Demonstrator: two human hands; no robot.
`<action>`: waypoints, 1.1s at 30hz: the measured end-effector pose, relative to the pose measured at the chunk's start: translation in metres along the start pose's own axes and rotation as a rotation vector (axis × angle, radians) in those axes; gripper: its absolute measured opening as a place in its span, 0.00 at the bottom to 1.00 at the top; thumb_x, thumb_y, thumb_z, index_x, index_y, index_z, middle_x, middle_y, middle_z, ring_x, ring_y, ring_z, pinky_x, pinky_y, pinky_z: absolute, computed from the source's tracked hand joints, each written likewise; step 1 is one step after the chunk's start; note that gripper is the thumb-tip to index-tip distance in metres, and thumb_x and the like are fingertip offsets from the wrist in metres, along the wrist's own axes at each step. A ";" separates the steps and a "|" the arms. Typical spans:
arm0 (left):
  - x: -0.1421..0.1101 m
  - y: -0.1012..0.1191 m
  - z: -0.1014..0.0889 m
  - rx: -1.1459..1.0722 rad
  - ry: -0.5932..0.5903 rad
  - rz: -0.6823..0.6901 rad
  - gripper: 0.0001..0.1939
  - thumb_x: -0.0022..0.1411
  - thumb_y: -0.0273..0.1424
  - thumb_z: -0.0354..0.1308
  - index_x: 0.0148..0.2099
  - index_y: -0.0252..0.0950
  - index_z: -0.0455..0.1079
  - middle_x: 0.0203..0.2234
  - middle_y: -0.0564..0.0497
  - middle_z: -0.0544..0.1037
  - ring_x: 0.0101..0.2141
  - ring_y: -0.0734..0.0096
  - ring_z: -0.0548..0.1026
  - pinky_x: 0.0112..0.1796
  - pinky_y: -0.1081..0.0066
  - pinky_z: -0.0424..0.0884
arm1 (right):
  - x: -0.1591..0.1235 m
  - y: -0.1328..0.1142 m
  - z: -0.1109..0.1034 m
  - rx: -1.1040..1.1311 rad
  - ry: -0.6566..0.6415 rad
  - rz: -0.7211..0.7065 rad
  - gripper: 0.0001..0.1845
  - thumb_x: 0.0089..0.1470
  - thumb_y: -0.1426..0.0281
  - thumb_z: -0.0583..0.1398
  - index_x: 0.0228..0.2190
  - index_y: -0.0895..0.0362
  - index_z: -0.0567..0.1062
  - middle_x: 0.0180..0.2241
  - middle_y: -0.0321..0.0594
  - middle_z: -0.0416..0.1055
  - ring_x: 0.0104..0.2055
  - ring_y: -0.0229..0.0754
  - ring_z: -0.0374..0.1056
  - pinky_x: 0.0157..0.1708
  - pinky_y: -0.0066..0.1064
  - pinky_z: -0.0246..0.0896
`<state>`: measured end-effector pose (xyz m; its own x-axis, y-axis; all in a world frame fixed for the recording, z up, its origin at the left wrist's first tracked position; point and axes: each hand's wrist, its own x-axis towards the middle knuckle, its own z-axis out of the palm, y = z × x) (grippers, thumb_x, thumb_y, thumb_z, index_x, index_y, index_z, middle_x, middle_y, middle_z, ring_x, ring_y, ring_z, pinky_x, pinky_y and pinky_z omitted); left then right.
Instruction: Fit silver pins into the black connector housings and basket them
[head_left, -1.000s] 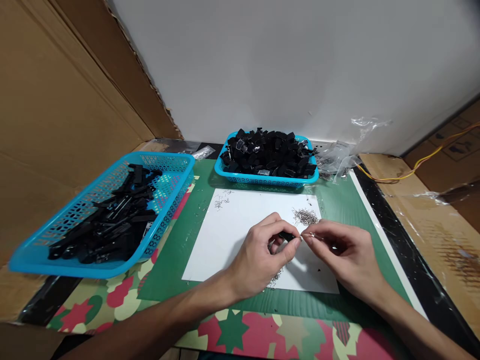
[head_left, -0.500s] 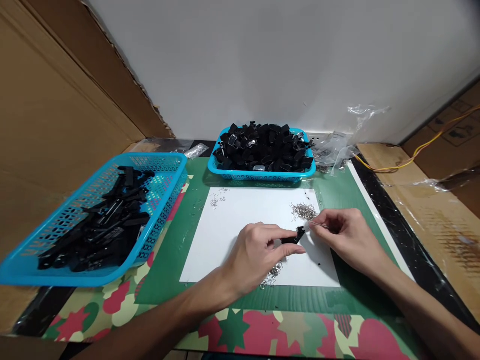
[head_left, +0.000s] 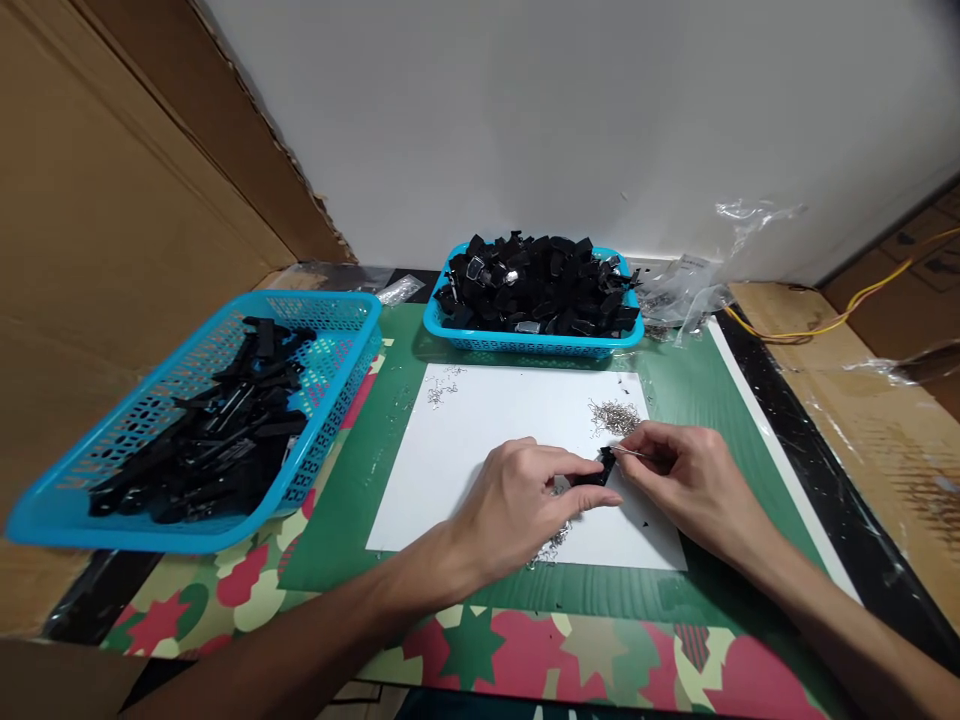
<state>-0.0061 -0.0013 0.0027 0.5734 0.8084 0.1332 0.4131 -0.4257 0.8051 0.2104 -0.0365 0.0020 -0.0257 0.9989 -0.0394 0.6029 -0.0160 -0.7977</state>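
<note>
My left hand pinches a small black plastic part between thumb and fingers, over the white sheet. Closed around a thin metal tool, my right hand is just to the right of that part. The tool's tip meets the upper end of the black part; whether it grips anything small there I cannot make out. Beyond my right fingers lies a pile of tiny metal springs or clips. A second pile of small metal pieces is partly hidden under my left hand.
A blue basket heaped with black parts stands at the back. Another blue basket of longer black parts is at left. A few fine metal pieces lie on the sheet's far left corner. Clear plastic bags sit back right, near yellow wires.
My right hand has moved slightly left and the tool's tip now reaches the black part; before, a small gap separated them. The whole view has shifted a little.
</note>
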 end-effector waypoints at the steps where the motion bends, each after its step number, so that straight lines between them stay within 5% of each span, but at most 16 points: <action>1: 0.000 0.000 0.000 0.003 0.002 -0.003 0.16 0.62 0.44 0.70 0.46 0.40 0.85 0.29 0.49 0.85 0.29 0.66 0.78 0.37 0.63 0.73 | -0.001 0.000 0.000 -0.007 0.001 -0.007 0.11 0.59 0.66 0.60 0.29 0.58 0.80 0.23 0.37 0.74 0.24 0.38 0.64 0.26 0.31 0.56; 14: -0.002 -0.003 0.002 0.007 -0.003 0.001 0.18 0.62 0.47 0.69 0.46 0.40 0.85 0.24 0.50 0.83 0.24 0.68 0.75 0.33 0.66 0.71 | 0.001 -0.003 -0.012 -0.074 -0.089 -0.015 0.15 0.63 0.62 0.60 0.32 0.57 0.84 0.26 0.41 0.80 0.25 0.42 0.70 0.25 0.32 0.59; 18: -0.002 -0.004 0.000 -0.012 -0.040 0.036 0.16 0.61 0.45 0.70 0.45 0.39 0.85 0.30 0.49 0.86 0.26 0.68 0.76 0.35 0.66 0.71 | 0.001 -0.001 -0.021 -0.102 0.053 -0.071 0.13 0.62 0.65 0.61 0.36 0.56 0.85 0.31 0.43 0.82 0.28 0.44 0.74 0.26 0.33 0.65; 24: 0.001 -0.003 -0.004 -0.009 -0.080 0.081 0.12 0.60 0.40 0.72 0.43 0.40 0.85 0.31 0.50 0.86 0.30 0.67 0.76 0.34 0.67 0.69 | -0.001 0.001 -0.024 -0.013 0.281 -0.305 0.10 0.64 0.68 0.63 0.42 0.49 0.86 0.46 0.42 0.82 0.47 0.49 0.78 0.47 0.40 0.73; 28: 0.003 0.000 -0.007 -0.005 -0.084 0.001 0.13 0.58 0.39 0.74 0.44 0.41 0.86 0.29 0.49 0.84 0.28 0.68 0.75 0.30 0.68 0.66 | -0.002 0.001 -0.014 0.189 0.391 -0.111 0.05 0.58 0.64 0.69 0.36 0.53 0.84 0.36 0.42 0.83 0.36 0.46 0.80 0.41 0.37 0.77; 33: 0.006 0.003 -0.010 -0.010 -0.096 -0.043 0.11 0.57 0.37 0.75 0.42 0.41 0.86 0.26 0.51 0.83 0.27 0.69 0.74 0.30 0.69 0.66 | 0.004 0.002 0.007 0.501 0.331 0.022 0.14 0.53 0.61 0.73 0.30 0.57 0.79 0.32 0.42 0.81 0.32 0.43 0.80 0.33 0.31 0.78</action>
<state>-0.0082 0.0060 0.0118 0.6205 0.7831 0.0427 0.4321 -0.3868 0.8146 0.2060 -0.0329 -0.0044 0.2807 0.9575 0.0664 0.1492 0.0248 -0.9885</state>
